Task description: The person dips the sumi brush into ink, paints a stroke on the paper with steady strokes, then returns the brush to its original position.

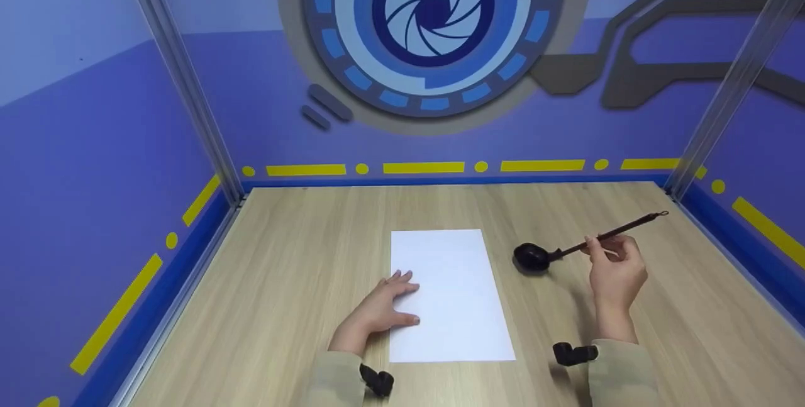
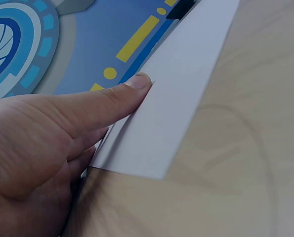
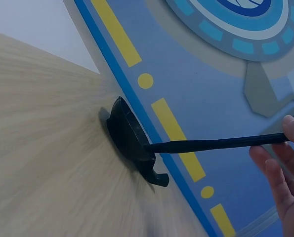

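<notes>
A white sheet of paper (image 1: pixel 449 294) lies on the table, and my left hand (image 1: pixel 377 307) rests on its left edge with fingers and thumb spread. In the left wrist view, the thumb (image 2: pixel 122 96) lies along the paper's surface. My right hand (image 1: pixel 617 273) pinches a dark writing brush (image 1: pixel 635 224) with a small loop at its top end. The brush slants down left into a small black dish (image 1: pixel 530 259) with a stubby handle, right of the paper. In the right wrist view, the brush's tip is hidden inside the dish (image 3: pixel 124 133).
The light wooden table (image 1: pixel 289 281) is enclosed by blue-purple printed panels (image 1: pixel 239 99) at the back and sides. Metal posts (image 1: pixel 188 80) stand in the back corners. A small black device (image 1: pixel 377 382) sits at each sleeve cuff.
</notes>
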The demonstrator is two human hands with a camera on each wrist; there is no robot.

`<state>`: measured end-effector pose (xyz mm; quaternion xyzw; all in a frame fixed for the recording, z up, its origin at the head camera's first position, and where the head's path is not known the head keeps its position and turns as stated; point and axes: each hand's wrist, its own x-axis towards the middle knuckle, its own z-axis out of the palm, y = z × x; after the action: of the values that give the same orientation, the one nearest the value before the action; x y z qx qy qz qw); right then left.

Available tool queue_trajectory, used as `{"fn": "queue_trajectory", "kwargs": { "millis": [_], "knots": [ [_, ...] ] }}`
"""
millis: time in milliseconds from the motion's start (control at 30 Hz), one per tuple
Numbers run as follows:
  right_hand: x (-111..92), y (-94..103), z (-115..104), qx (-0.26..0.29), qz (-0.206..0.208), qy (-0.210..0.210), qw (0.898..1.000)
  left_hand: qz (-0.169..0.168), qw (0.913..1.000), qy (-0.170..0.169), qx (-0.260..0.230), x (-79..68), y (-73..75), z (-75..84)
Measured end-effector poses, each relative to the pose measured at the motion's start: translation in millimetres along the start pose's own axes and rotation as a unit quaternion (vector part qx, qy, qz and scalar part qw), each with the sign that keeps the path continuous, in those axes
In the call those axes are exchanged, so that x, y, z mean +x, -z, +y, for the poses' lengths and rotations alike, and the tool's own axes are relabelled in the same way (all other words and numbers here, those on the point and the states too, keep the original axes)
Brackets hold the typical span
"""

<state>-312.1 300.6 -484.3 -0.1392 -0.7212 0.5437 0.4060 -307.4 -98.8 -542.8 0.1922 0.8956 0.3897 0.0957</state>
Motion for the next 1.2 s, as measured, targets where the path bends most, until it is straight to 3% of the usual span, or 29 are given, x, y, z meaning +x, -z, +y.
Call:
{"fn": "queue_trajectory", "kwargs": {
  "millis": [533, 1200],
  "knots": [
    [0.4, 0.9, 4.2, 0.000, -0.015, -0.006, 1.000, 0.001, 0.9999, -0.012, 0.001, 0.3, 1.1, -0.3],
    [-0.2, 2.5, -1.7, -0.016, 0.006, 0.019, 1.000, -0.001, 1.0000, 0.001, 0.000, 0.8, 0.0, -0.8]
  ]
}}
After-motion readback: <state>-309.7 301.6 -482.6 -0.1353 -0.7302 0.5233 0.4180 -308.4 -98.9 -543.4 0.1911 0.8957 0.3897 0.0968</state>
